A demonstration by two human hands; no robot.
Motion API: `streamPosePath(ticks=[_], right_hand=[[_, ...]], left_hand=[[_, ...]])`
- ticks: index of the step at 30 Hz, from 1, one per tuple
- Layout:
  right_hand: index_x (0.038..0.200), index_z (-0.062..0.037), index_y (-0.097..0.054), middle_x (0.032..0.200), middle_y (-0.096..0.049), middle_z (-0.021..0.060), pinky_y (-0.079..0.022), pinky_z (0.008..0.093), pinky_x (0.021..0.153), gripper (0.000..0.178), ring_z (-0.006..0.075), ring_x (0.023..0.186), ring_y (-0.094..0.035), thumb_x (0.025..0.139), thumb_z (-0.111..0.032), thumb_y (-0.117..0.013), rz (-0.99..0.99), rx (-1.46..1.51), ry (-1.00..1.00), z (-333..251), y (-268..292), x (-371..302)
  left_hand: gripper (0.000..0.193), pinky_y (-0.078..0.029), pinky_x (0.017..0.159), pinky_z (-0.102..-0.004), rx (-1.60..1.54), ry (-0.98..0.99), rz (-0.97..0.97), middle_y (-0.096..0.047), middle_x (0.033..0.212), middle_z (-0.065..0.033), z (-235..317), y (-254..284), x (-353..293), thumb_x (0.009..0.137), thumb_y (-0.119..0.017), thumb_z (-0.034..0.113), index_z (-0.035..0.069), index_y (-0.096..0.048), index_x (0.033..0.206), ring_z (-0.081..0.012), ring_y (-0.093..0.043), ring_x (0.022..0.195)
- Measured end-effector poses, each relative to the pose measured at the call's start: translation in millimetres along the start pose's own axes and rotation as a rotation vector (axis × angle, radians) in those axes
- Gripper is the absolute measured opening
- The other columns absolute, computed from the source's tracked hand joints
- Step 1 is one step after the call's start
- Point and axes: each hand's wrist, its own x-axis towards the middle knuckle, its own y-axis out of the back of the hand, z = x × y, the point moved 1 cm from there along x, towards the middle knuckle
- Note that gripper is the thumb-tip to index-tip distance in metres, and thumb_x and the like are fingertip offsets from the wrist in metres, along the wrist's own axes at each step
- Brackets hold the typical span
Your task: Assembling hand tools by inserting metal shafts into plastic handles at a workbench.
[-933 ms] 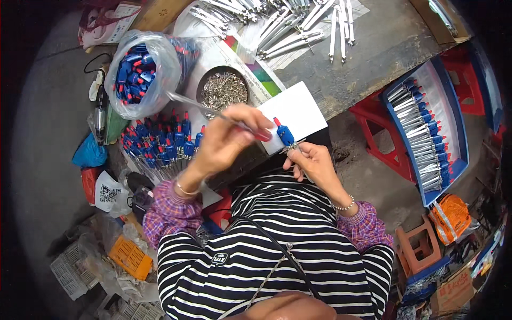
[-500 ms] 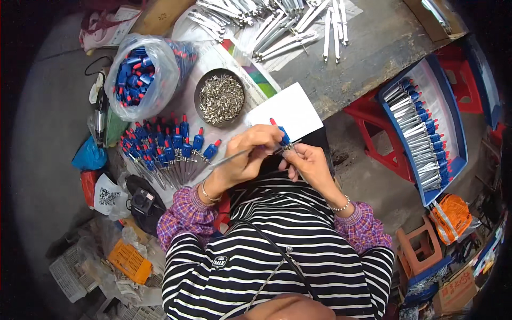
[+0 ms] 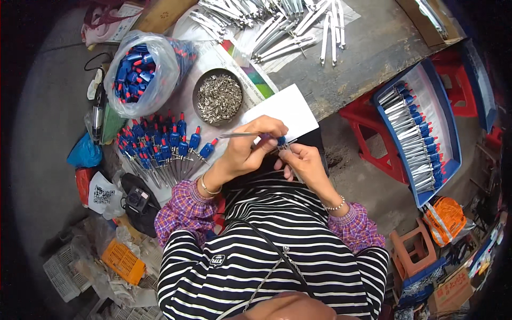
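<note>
My left hand (image 3: 249,148)'s moved in, gripping the tool (image 3: 234,135), fingertips at the blue piece (image 3: 281,141) my right hand (image 3: 303,160) pinches; guess both are working it now

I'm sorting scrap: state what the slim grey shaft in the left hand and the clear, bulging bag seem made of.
Slim grey shaft: probably metal, smooth-looking, judging by its pale sheen. Clear, bulging bag: likely thin plastic film, fairly glossy, being see-through and creased.
</note>
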Motion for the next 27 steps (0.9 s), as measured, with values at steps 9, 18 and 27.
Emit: streamPosePath(ticks=[9,18,27], right_hand=[[0.086,0.004,-0.061,0.073,-0.065,0.0095,-0.044,0.019,0.043,0.018,0.007,0.049,-0.054,0.091,-0.012,-0.055,-0.005,0.004,-0.024,-2.8,0.7,1.5],[0.089,0.0042,-0.06,0.074,-0.064,0.0101,-0.044,0.0188,0.044,0.018,0.0077,0.05,-0.055,0.092,-0.012,-0.054,-0.032,-0.008,-0.03,-2.2,0.6,0.6],[0.09,0.0048,-0.061,0.074,-0.065,0.0102,-0.044,0.0194,0.043,0.02,0.0076,0.049,-0.055,0.091,-0.015,-0.057,-0.019,-0.014,-0.036,-3.2,3.2,1.2]], left_hand=[[0.011,-0.047,0.088,-0.0432,-0.183,-0.075,0.161,-0.056,0.098,-0.0227,10.2,18.7,0.1,0.094,-0.044,0.003,0.0,-0.039,0.103,-0.0297,-0.059,0.093],[0.018,-0.049,0.081,-0.0368,0.079,0.136,0.113,-0.062,0.095,-0.0185,29.0,41.6,5.1,0.08,-0.054,-0.007,-0.003,-0.056,0.097,-0.0266,-0.062,0.089],[0.022,-0.049,0.078,-0.0346,0.986,-0.189,0.043,-0.061,0.092,-0.0097,-16.3,134.2,60.1,0.071,-0.052,-0.01,0.001,-0.062,0.087,-0.028,-0.06,0.089]])
